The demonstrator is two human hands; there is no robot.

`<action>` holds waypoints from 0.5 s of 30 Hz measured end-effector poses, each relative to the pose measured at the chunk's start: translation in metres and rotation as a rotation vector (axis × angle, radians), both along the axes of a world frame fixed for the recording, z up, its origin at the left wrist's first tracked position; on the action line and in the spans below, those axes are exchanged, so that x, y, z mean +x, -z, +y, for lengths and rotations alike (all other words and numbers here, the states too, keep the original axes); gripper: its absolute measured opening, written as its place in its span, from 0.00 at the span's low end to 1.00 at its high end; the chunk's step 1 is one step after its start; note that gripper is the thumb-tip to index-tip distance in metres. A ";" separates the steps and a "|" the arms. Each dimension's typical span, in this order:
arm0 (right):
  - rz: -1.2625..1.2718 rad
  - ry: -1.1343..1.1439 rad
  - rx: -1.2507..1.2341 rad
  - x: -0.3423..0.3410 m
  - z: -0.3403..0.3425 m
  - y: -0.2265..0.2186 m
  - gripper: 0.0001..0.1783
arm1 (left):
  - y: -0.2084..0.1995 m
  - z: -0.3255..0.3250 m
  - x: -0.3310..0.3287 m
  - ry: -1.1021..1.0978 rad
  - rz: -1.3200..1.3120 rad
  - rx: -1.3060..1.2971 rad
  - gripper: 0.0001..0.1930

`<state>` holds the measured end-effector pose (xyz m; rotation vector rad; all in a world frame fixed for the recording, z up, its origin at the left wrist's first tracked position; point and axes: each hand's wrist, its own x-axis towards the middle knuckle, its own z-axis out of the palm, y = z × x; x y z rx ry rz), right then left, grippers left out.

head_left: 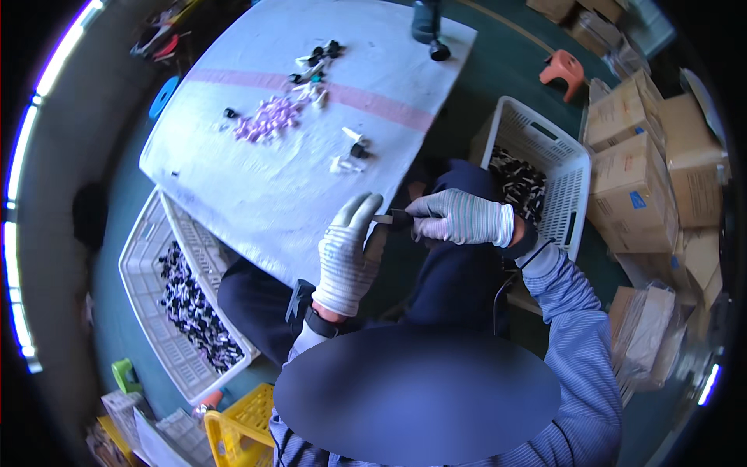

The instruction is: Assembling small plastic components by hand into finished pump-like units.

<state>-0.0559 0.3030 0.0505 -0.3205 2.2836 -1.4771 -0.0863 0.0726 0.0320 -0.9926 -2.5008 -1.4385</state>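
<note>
Both my hands wear whitish knitted gloves and meet in front of me, just off the near right edge of the table. Between them is a small part [401, 220] with a black body and a white stem pointing left. My right hand [465, 218] pinches the black end; its lower fingers are curled. My left hand [348, 261] has its fingers raised, and the white stem sits between fingertips and thumb. On the white-topped table [233, 175] lie a pile of small pink-lilac pieces [270, 119], loose white pieces [342, 164] and black caps [359, 150].
A white crate [132, 272] of black, white and lilac parts stands at left. Another white crate [572, 159] with black-and-white parts is at right, near cardboard boxes [634, 187]. A yellow basket [222, 436], an orange stool [562, 68] and a dark bottle-like object [424, 22] also show.
</note>
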 end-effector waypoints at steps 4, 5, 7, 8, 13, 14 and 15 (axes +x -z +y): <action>-0.174 -0.006 -0.066 -0.004 -0.029 -0.005 0.18 | 0.023 -0.038 0.015 0.035 -0.289 0.157 0.16; -0.266 0.049 -0.194 -0.005 -0.035 -0.006 0.19 | 0.029 -0.044 0.020 0.022 -0.290 0.162 0.16; -0.248 0.105 -0.199 -0.005 -0.044 -0.005 0.19 | 0.040 -0.054 0.031 -0.070 -0.764 0.405 0.15; -0.242 0.110 -0.245 -0.004 -0.049 -0.001 0.19 | 0.039 -0.056 0.033 -0.076 -0.765 0.411 0.15; -0.235 0.249 -0.279 -0.001 -0.072 -0.011 0.18 | 0.037 -0.062 0.043 -0.122 -0.999 0.697 0.18; -0.238 0.246 -0.272 0.001 -0.073 -0.008 0.18 | 0.034 -0.062 0.045 -0.123 -1.001 0.705 0.18; -0.211 0.269 -0.298 0.003 -0.073 -0.003 0.18 | 0.030 -0.062 0.047 -0.125 -1.038 0.724 0.19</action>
